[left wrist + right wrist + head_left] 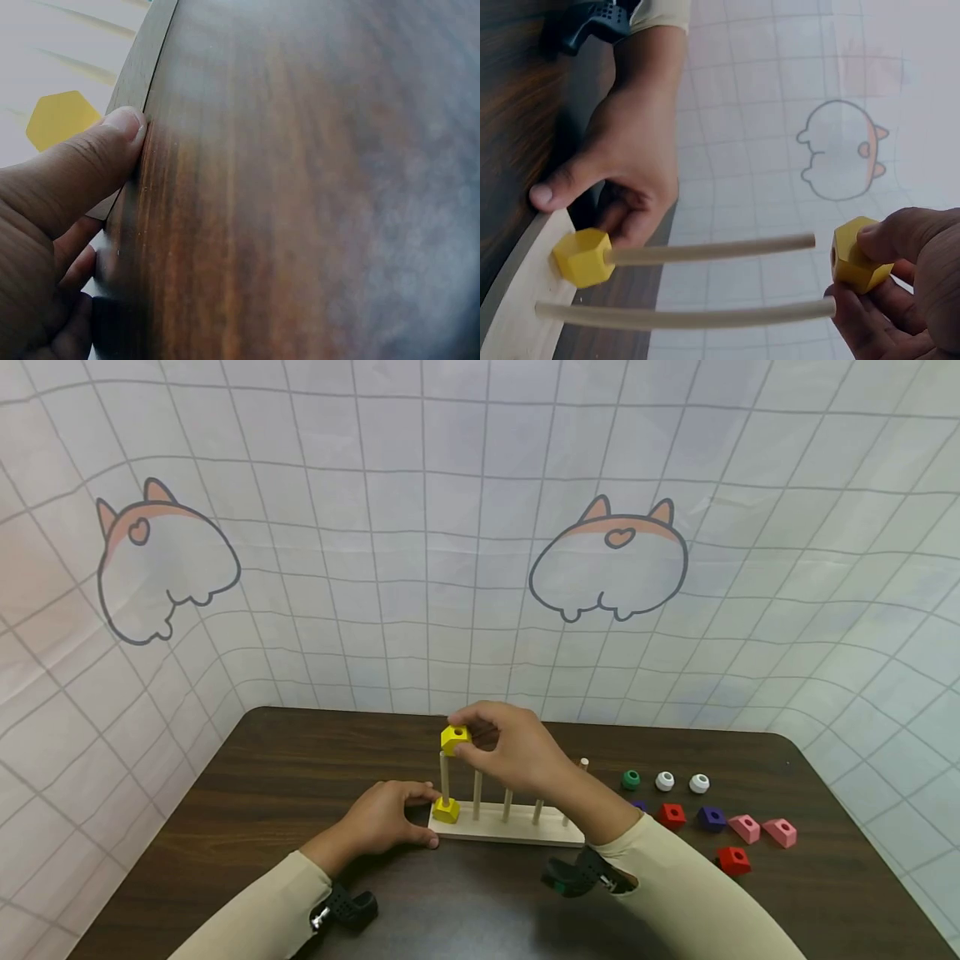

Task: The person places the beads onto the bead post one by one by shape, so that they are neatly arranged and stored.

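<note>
My right hand (517, 747) pinches a yellow hexagonal block (453, 740) with a hole through it, just above the tip of the leftmost peg (445, 779). In the right wrist view, a small gap separates this block (853, 251) from the peg (727, 250). A second yellow hexagonal block (446, 811) sits around that peg, down on the pale wooden pegboard (510, 834). At the board's left end, my left hand (386, 818) grips it, thumb on the front edge and fingers toward the back. The left wrist view shows the thumb (112, 142) against the board's edge.
Right of the pegboard lie a green bead (631, 779), two white beads (664, 781), red blocks (672, 816), purple blocks (711, 818) and two pink blocks (745, 828). A gridded curtain (480, 568) hangs behind the dark table (300, 752).
</note>
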`<action>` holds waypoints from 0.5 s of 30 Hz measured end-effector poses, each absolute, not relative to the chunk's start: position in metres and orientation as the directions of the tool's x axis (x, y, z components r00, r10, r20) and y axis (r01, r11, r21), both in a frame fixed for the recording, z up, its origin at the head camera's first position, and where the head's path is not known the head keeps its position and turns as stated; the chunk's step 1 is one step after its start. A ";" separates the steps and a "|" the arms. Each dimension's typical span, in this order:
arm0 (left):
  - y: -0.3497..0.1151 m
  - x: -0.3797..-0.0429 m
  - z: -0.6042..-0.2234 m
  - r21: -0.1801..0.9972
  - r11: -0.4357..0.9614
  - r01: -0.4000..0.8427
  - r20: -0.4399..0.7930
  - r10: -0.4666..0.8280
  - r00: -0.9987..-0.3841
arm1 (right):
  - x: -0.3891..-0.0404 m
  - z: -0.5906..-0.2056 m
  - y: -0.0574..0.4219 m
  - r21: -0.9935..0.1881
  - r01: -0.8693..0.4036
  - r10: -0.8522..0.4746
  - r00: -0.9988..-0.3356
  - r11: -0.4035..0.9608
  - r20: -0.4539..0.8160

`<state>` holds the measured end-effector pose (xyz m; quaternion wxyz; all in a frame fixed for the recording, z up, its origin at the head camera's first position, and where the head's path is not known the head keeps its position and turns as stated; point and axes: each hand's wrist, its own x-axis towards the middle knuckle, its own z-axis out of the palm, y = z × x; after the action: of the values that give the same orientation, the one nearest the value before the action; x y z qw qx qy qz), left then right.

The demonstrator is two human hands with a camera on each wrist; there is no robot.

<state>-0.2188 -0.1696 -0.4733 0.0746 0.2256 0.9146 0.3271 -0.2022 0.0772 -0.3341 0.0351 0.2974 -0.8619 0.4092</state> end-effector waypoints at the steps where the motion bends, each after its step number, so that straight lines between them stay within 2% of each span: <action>1: -0.170 -0.219 -0.473 0.633 0.683 0.364 0.010 0.463 -0.886 | -0.202 -0.335 0.075 -0.688 -0.538 -0.482 -0.823 0.487 0.301; 15: -0.171 -0.220 -0.473 0.636 0.675 0.374 0.016 0.473 -0.881 | -0.194 -0.339 0.057 -0.696 -0.498 -0.450 -0.850 0.517 0.274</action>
<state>-0.2196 -0.1706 -0.4730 0.0749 0.2320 0.9122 0.3293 -0.1940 0.0568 -0.3390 0.0293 0.2724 -0.8704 0.4092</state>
